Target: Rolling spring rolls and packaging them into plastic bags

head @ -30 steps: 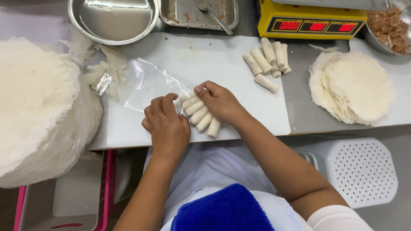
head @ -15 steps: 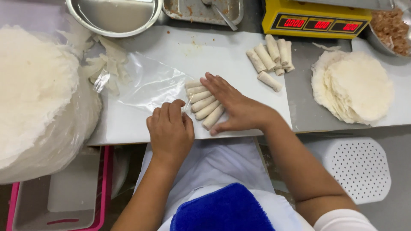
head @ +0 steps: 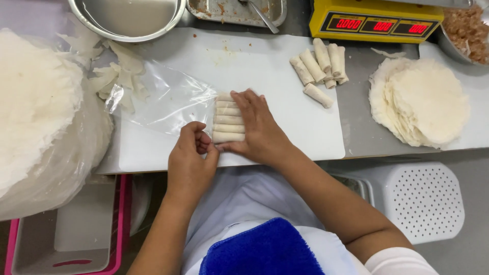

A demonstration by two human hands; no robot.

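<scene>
Pressing flat with fingers spread, the right hand lies against the right ends of a stack of rolled spring rolls, while the left hand pinches the mouth edge of a clear plastic bag just beside the nearest roll. Each roll's long axis runs left to right, the rolls lying side by side in a column going away from the person, left ends pointing into the bag, all on the white board of the surface. Farther right lie loose rolls, round wrappers and a yellow scale; a metal bowl sits beyond the bag.
</scene>
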